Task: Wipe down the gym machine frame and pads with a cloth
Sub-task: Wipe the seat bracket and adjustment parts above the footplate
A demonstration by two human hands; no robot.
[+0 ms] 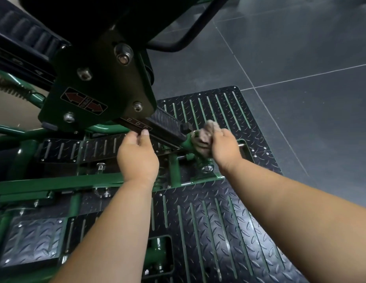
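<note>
Underfoot, black plate [219, 231] with raised tread and green slots: easy to snag a trailing cloth corner there. Higher, left hand [137, 152] hooked by thumb and fingertips on the numbered rail [137, 124], its grip clenched on that edge as a brace; risky if the carriage [96, 94] slides along the arrows, likely pinching fingers. Right hand [224, 147] clenched around the cloth [206, 135], pressed against the green tube [186, 142] at the rail's end. Close below, springs and a bolt [206, 168]: likely to catch threads or scrape knuckles on a careless stroke. Beyond, dark tiled floor [300, 48].
</note>
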